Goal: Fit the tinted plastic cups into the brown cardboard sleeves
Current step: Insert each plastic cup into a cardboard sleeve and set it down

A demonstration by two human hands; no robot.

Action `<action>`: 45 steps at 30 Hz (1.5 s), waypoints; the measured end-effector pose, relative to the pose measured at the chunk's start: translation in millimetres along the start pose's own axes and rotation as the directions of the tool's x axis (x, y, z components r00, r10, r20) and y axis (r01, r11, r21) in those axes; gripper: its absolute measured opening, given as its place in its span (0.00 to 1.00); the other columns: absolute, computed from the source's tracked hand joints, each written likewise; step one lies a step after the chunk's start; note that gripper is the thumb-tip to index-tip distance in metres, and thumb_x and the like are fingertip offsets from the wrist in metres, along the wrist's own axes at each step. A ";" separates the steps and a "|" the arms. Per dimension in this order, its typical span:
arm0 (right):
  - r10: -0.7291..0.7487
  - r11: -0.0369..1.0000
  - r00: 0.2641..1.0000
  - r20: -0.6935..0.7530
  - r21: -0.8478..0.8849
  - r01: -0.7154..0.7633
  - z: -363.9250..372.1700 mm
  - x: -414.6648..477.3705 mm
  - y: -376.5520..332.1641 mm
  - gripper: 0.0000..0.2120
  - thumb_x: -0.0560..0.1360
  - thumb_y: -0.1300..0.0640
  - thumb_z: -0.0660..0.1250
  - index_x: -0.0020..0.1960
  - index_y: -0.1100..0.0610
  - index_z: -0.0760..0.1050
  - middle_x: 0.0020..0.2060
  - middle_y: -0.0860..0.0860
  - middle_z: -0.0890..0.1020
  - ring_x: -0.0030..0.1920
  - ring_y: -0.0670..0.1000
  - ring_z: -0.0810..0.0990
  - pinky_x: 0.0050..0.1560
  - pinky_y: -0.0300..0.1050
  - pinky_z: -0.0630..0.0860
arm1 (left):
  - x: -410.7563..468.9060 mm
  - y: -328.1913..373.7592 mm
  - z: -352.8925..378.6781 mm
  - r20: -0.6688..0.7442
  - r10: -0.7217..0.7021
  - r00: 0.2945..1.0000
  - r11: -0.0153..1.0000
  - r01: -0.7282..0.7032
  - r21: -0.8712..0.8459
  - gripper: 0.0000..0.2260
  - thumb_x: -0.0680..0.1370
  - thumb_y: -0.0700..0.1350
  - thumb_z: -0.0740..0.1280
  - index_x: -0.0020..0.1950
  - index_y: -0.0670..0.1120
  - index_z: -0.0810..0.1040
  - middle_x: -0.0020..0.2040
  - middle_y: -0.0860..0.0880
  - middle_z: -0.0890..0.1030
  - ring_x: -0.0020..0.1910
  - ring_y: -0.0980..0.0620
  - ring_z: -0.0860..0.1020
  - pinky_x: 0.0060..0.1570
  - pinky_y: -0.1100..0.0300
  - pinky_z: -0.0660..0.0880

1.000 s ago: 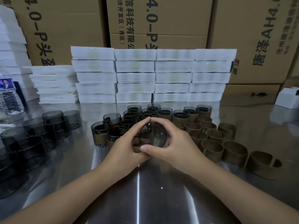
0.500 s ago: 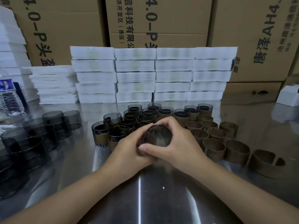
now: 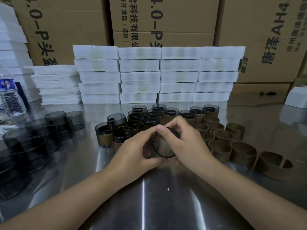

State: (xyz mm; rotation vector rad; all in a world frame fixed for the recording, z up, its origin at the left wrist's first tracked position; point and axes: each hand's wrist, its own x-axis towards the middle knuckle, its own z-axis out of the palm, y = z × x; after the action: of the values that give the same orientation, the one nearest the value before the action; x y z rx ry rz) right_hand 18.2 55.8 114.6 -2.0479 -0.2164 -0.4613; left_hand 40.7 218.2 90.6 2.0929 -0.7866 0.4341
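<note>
Both hands hold one tinted plastic cup (image 3: pixel 162 146) above the steel table, its round end tilted toward me. My left hand (image 3: pixel 134 151) wraps its left side and my right hand (image 3: pixel 186 140) curls over its top and right side. Whether a sleeve is around it is hidden by the fingers. Behind the hands stand several tinted cups in brown sleeves (image 3: pixel 150 119). To the right lie several empty brown cardboard sleeves (image 3: pixel 243 152). Bare tinted cups (image 3: pixel 49 128) are stacked at the left.
White foam trays (image 3: pixel 159 75) are piled in stacks at the back of the steel table (image 3: pixel 149 196), with big cardboard boxes (image 3: pixel 162 22) behind them. A plastic water bottle (image 3: pixel 10 97) stands at the far left, a small white box (image 3: pixel 296 97) at the far right.
The held cup has turned between my hands, with my right thumb now across its upper rim, and it has tilted a little to the right.
</note>
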 end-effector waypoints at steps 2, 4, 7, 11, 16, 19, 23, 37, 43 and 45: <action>-0.010 0.999 1.000 0.020 0.046 0.009 -2.4 1.6 1.6 0.12 0.75 0.39 0.62 0.41 0.47 0.72 0.35 0.52 0.82 0.19 0.50 0.76 0.22 0.39 0.70 | 0.4 -0.7 -0.9 0.004 -0.014 1.000 0.998 0.015 -0.055 0.35 0.65 0.44 0.80 0.64 0.70 0.70 0.54 0.62 0.81 0.53 0.63 0.80 0.52 0.70 0.74; -0.024 0.998 0.999 0.034 0.059 0.022 -3.7 2.5 3.1 0.12 0.78 0.43 0.61 0.40 0.48 0.72 0.33 0.54 0.81 0.19 0.51 0.77 0.23 0.35 0.69 | 0.8 -3.8 -0.8 0.024 -0.058 0.998 0.989 0.061 -0.132 0.35 0.66 0.40 0.80 0.66 0.63 0.73 0.53 0.60 0.82 0.49 0.60 0.82 0.51 0.67 0.76; -0.039 0.998 0.998 0.059 0.046 0.036 -3.7 3.5 4.8 0.12 0.80 0.46 0.59 0.40 0.48 0.71 0.30 0.57 0.81 0.19 0.50 0.78 0.25 0.32 0.68 | 1.7 -6.8 0.5 0.064 -0.108 0.992 0.967 0.120 -0.225 0.34 0.65 0.38 0.80 0.68 0.57 0.74 0.53 0.56 0.83 0.50 0.55 0.83 0.52 0.57 0.79; -0.031 0.997 0.996 0.082 0.069 0.025 -1.9 5.3 6.2 0.11 0.82 0.49 0.57 0.42 0.47 0.71 0.31 0.60 0.82 0.22 0.52 0.80 0.25 0.32 0.69 | 2.9 -7.2 1.6 0.078 -0.144 0.987 0.920 0.162 -0.358 0.33 0.63 0.39 0.77 0.65 0.58 0.74 0.54 0.55 0.83 0.51 0.50 0.83 0.47 0.54 0.80; -0.046 0.985 0.992 0.119 0.170 0.025 -1.5 5.4 7.1 0.10 0.83 0.55 0.53 0.49 0.54 0.73 0.27 0.59 0.81 0.23 0.55 0.81 0.24 0.37 0.72 | 4.0 -7.6 0.6 0.071 -0.141 0.988 0.889 0.157 -0.429 0.31 0.63 0.36 0.75 0.63 0.58 0.75 0.55 0.54 0.84 0.52 0.52 0.83 0.44 0.53 0.80; -0.051 0.977 0.990 0.132 0.214 0.022 -2.4 4.7 6.9 0.11 0.84 0.57 0.53 0.52 0.56 0.73 0.26 0.54 0.81 0.24 0.54 0.81 0.24 0.37 0.72 | 4.5 -7.3 0.1 0.065 -0.137 0.988 0.876 0.152 -0.457 0.30 0.63 0.35 0.75 0.61 0.57 0.76 0.54 0.56 0.84 0.52 0.57 0.82 0.42 0.66 0.77; -0.078 0.966 0.986 0.148 0.257 0.038 -1.8 4.8 6.3 0.12 0.84 0.60 0.52 0.54 0.53 0.74 0.26 0.51 0.81 0.24 0.53 0.81 0.25 0.37 0.73 | 4.9 -8.3 -0.6 0.044 -0.136 0.990 0.869 0.140 -0.474 0.30 0.63 0.35 0.76 0.60 0.58 0.76 0.53 0.57 0.84 0.52 0.58 0.82 0.43 0.67 0.76; -0.154 0.936 0.959 0.236 0.347 0.065 -3.7 6.7 10.1 0.25 0.81 0.68 0.53 0.74 0.50 0.63 0.28 0.46 0.83 0.31 0.49 0.81 0.36 0.37 0.74 | 4.9 -7.3 -2.7 -0.045 -0.097 0.994 0.875 0.063 -0.480 0.29 0.69 0.29 0.74 0.58 0.60 0.77 0.48 0.60 0.85 0.46 0.63 0.82 0.42 0.70 0.76; -0.185 0.931 0.958 0.219 0.353 0.099 -1.0 6.6 9.2 0.25 0.71 0.58 0.58 0.66 0.40 0.65 0.33 0.46 0.83 0.32 0.47 0.81 0.37 0.37 0.75 | 4.8 -9.0 -3.3 -0.035 -0.102 0.994 0.889 0.076 -0.452 0.28 0.69 0.30 0.74 0.62 0.55 0.76 0.49 0.59 0.85 0.50 0.62 0.82 0.44 0.70 0.75; -0.197 0.934 0.956 0.218 0.338 0.115 -0.7 5.6 8.8 0.24 0.71 0.57 0.59 0.63 0.35 0.65 0.37 0.51 0.83 0.33 0.47 0.82 0.38 0.38 0.75 | 4.7 -9.4 -3.0 -0.031 -0.109 0.994 0.888 0.084 -0.452 0.29 0.69 0.30 0.74 0.65 0.52 0.75 0.49 0.58 0.85 0.50 0.61 0.82 0.42 0.70 0.75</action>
State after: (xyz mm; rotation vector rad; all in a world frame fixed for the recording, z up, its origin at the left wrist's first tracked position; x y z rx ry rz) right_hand 26.2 50.6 110.2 -1.7665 -0.5749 -0.2430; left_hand 50.4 223.1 89.4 1.6678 -0.6713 0.2251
